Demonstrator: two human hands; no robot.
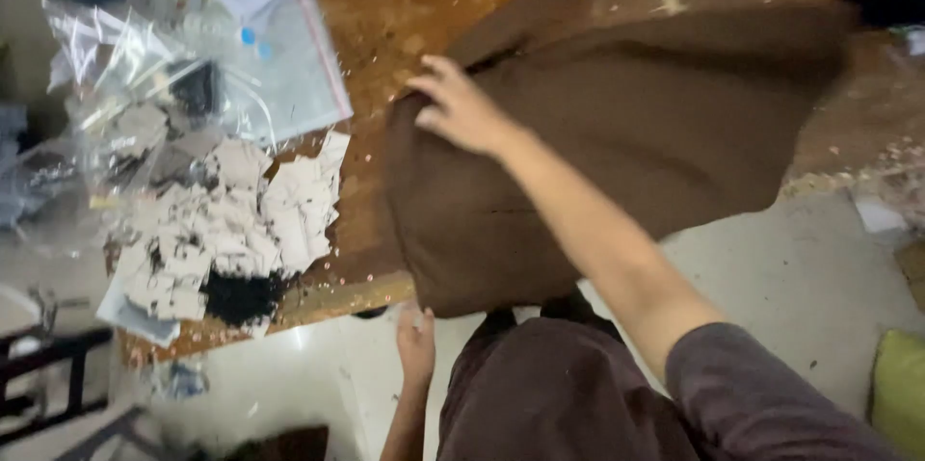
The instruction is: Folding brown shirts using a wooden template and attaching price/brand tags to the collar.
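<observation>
A person leans over a worn wooden tabletop point(385, 8), working on a large piece of brown fabric point(655, 124) that fills the centre and upper right of the frame and hangs over the near edge. The right hand point(458, 106), reaching in from the lower right on a bare forearm with a dark sleeve pushed up past the elbow, lies palm-down on the upper left corner of the cloth, fingers spread apart and pressing flat rather than clamped on anything. The left hand point(416, 341), low in the centre of the frame, sits just below the table's edge at the fabric's hanging lower corner; it touches or nearly touches the cloth, and whether its fingers are pinched on it cannot be told from this angle.

At left of the frame, a heap of pale torn card pieces point(236, 220) lies on the tabletop beside a small mound of black scraps point(239, 297). Above them, in the upper left, sit crumpled clear plastic bags point(116, 66) and a flat zip-top bag point(299, 66). Small light flecks dot the wood around the fabric. A yellow-green cushion point(901, 389) shows at the lower right edge, over a pale floor point(800, 278).
</observation>
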